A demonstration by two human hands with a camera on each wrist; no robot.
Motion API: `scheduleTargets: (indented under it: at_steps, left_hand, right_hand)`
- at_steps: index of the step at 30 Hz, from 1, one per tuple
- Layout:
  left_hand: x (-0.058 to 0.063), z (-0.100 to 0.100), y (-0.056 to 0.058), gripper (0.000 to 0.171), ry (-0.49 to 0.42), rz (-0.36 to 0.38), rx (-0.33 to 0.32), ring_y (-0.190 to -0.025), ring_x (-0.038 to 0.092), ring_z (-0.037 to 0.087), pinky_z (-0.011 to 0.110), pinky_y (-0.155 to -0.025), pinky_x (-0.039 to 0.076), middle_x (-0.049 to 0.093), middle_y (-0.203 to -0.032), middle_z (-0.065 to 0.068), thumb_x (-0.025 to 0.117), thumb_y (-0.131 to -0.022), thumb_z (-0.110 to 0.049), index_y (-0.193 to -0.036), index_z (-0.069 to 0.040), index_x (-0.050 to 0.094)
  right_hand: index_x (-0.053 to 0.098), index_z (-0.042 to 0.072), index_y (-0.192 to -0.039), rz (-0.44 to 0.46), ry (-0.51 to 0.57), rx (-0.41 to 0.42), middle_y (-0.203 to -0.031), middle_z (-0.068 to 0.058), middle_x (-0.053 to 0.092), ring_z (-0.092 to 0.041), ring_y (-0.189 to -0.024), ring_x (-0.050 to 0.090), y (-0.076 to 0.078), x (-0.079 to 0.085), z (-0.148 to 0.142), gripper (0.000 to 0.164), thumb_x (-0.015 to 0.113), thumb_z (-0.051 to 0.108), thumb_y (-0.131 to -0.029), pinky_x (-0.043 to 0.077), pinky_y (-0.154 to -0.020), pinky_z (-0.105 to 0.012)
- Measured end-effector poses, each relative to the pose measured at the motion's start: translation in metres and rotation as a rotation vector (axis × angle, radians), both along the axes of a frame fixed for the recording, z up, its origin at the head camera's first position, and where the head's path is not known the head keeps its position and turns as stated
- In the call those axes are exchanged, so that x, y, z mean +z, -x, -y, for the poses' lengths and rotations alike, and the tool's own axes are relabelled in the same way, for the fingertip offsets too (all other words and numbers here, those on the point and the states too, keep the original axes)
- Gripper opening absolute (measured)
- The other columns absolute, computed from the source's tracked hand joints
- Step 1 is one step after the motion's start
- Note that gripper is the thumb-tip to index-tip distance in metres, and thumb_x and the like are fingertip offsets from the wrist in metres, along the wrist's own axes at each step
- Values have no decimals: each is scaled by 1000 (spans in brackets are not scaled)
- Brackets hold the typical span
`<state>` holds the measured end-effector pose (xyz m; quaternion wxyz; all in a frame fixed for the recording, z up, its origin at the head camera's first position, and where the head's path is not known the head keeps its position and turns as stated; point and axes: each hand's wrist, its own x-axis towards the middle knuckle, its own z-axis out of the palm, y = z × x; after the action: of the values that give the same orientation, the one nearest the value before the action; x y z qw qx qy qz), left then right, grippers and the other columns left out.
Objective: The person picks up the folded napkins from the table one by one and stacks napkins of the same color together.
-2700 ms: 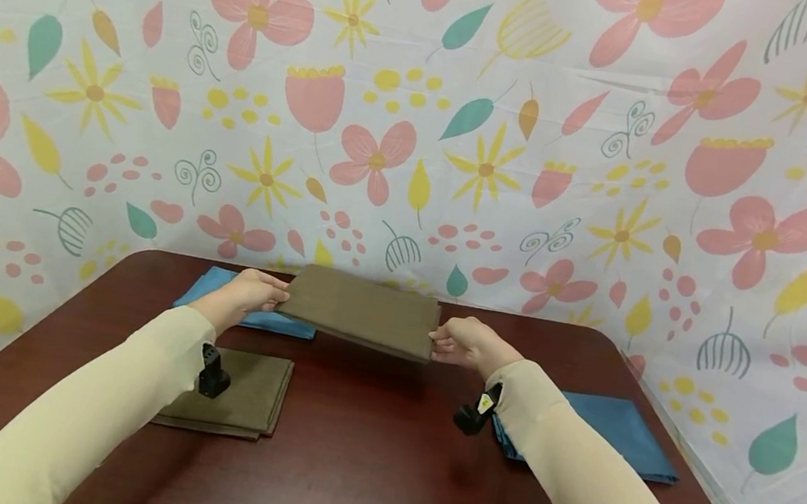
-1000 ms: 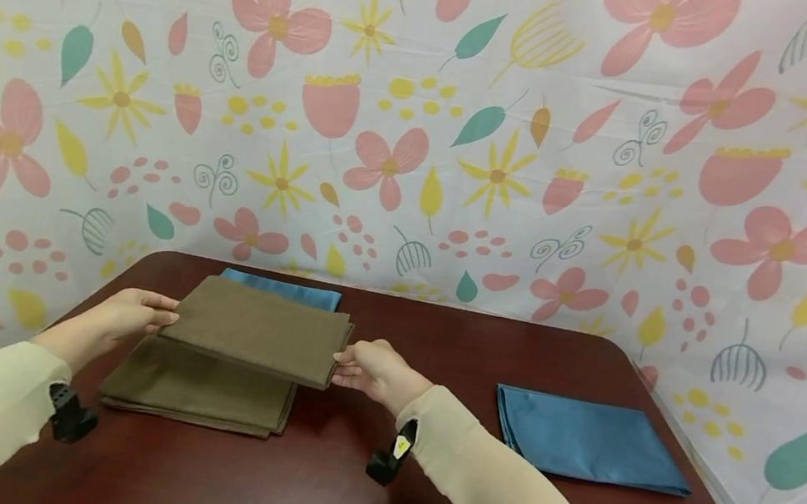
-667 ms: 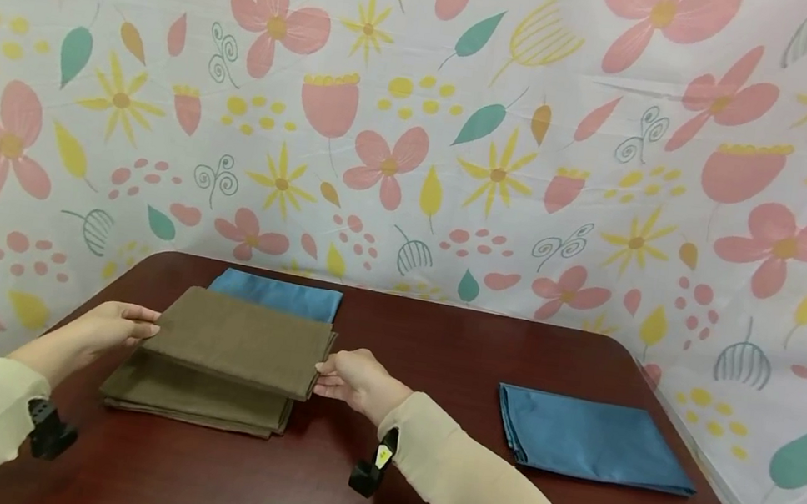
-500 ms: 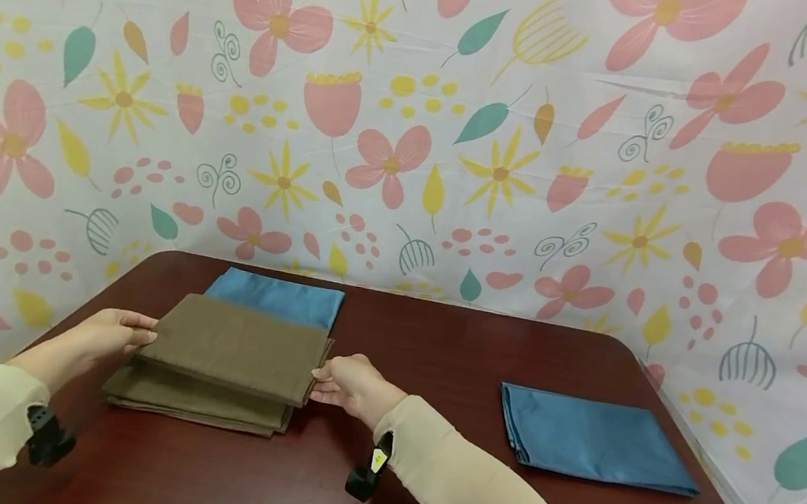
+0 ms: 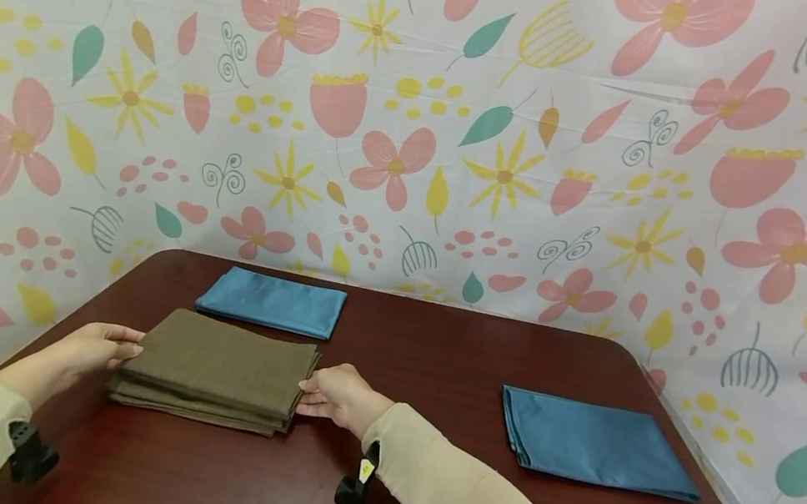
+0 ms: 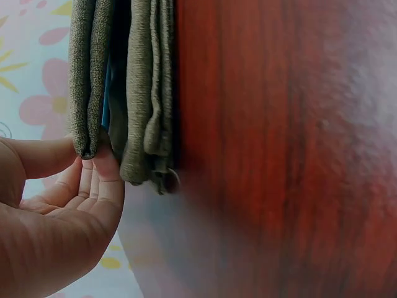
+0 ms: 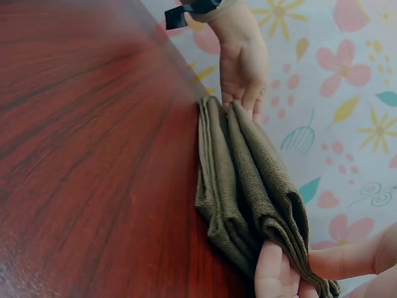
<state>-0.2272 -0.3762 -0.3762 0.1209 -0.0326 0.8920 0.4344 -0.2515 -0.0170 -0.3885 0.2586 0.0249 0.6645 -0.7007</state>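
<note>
Just above a second folded cloth hangs a folded olive-brown cloth [image 5: 228, 356], which both hands hold by its ends. At its left end my left hand [image 5: 89, 352] pinches the edge between thumb and fingers. My right hand [image 5: 340, 398] pinches the opposite end, thumb over and fingers under. The lower brown cloth [image 5: 203, 409] lies folded on the table, mostly covered by the upper one. In the left wrist view a narrow gap separates the upper cloth [image 6: 87, 74] from the lower layers [image 6: 149, 93]. In the right wrist view the two folded cloths [image 7: 267, 167] stand close together.
A folded blue cloth [image 5: 272, 301] lies behind the brown ones, near the back left of the dark red table [image 5: 436, 357]. Another folded blue cloth [image 5: 599, 442] lies at the right side. A flowered curtain [image 5: 420, 119] hangs behind the table.
Both hands have carried the upper brown cloth left from the table's middle, then lowered it over the other brown cloth. The back blue cloth is now uncovered. The right blue cloth stays put.
</note>
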Motion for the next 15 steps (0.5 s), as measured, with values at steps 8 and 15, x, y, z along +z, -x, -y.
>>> scheduleTargets:
  at_steps: [8, 15]
  left_hand:
    - [-8, 3, 0, 55, -25, -5, 1, -120, 50, 39, 45, -94, 50, 37, -139, 39, 50, -101, -16, -138, 20, 32]
    - [-10, 7, 3, 52, -56, 7, -39, -105, 55, 14, 39, -92, 51, 37, -134, 41, 48, -100, -9, -135, 24, 29]
  right_hand:
    - [33, -17, -138, -16, -14, -7, -128, -31, 49, -41, -107, 59, -1, -4, 4, 53, 56, -10, -90, 57, -88, -43]
    - [33, -17, -139, -33, -40, 4, -135, -32, 45, -41, -106, 61, -1, -6, 4, 55, 56, -10, -90, 58, -84, -41]
